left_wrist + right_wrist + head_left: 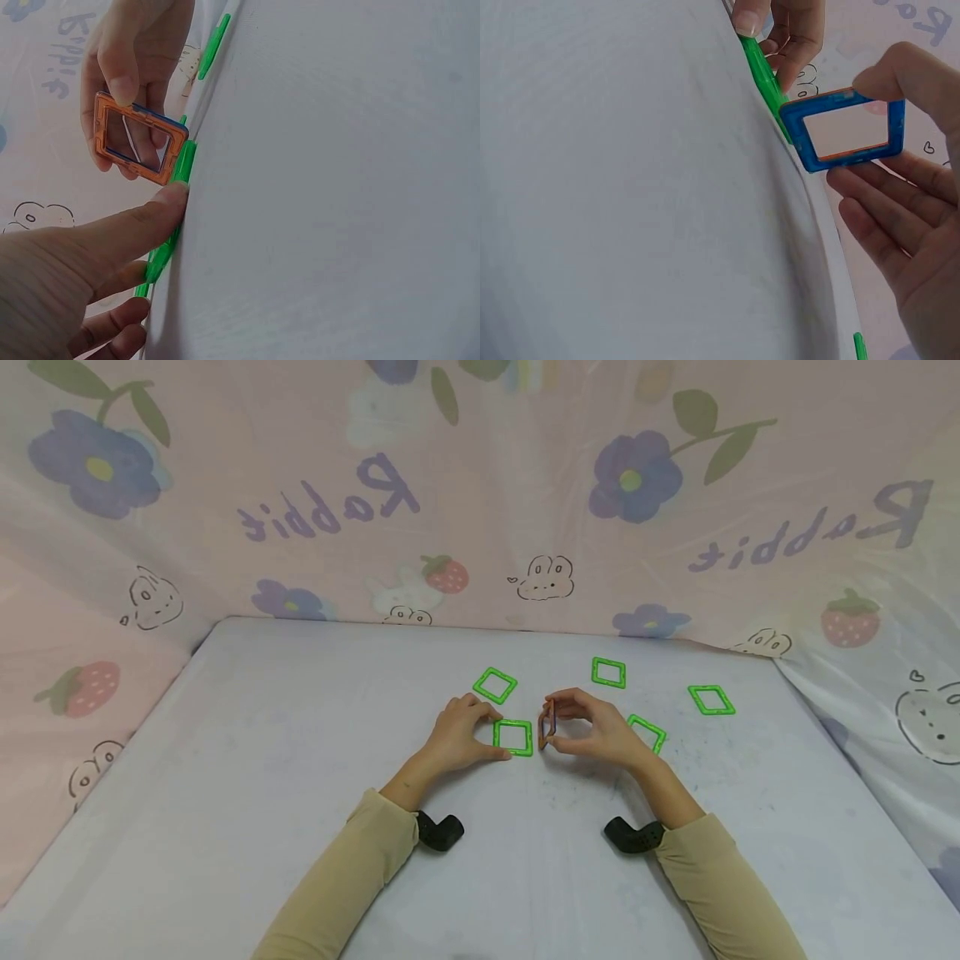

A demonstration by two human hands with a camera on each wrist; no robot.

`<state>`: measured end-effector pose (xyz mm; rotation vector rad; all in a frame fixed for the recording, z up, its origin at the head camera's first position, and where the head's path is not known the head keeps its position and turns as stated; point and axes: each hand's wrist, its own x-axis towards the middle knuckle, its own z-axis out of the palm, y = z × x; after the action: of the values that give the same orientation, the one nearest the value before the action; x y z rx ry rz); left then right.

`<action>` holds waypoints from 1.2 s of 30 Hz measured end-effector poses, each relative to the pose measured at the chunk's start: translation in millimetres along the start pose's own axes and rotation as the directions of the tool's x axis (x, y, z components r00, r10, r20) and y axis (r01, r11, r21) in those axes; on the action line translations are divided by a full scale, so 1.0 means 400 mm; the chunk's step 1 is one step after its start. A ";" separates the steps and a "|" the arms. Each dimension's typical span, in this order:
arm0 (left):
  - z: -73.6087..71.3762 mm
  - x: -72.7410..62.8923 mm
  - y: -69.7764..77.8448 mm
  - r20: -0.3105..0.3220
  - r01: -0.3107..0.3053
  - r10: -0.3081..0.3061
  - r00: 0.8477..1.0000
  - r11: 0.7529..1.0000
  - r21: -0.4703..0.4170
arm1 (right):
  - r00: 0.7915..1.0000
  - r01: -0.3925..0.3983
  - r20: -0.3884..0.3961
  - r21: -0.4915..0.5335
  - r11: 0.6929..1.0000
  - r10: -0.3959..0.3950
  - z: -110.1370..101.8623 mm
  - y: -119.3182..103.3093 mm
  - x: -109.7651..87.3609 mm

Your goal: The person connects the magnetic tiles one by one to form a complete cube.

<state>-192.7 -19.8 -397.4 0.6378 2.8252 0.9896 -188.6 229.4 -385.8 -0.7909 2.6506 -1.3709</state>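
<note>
Thumb and fingers of my left hand (459, 737) pinch opposite edges of a green square magnetic tile (513, 723) lying flat on the white table. Just to its right, my right hand (600, 731) holds a stacked pair of square magnetic tiles upright by the edges. The side toward the left wrist camera is an orange tile (154, 120); the face toward the right wrist camera is a blue tile (799, 135). Their lower edge stands close beside the green tile's right side. Under the right wrist, another green tile (649, 724) is partly covered.
Beyond the hands lie more green tiles: one tilted tile (507, 692) behind the left hand, another tile (609, 686) farther back, and a diamond-shaped tile (716, 712) at right. A patterned cloth (480, 510) rises along the table's back edge and both sides.
</note>
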 end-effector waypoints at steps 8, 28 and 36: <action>0.002 -0.002 -0.001 -0.003 0.001 -0.001 1.000 1.000 0.001 | 1.000 -0.004 0.028 0.013 1.000 0.004 -0.004 -0.077 -0.006; 0.000 0.000 0.003 -0.008 -0.001 0.001 1.000 1.000 -0.009 | 0.999 0.037 0.031 0.002 0.999 -0.037 0.012 -0.025 0.005; 0.001 -0.003 0.002 -0.010 0.007 -0.007 1.000 1.000 -0.018 | 0.998 0.020 0.058 0.019 1.000 -0.021 0.013 0.011 0.005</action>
<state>-191.1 -19.3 -397.3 0.6225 2.8215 1.0184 -190.7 226.5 -392.1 -0.8445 2.5898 -1.3532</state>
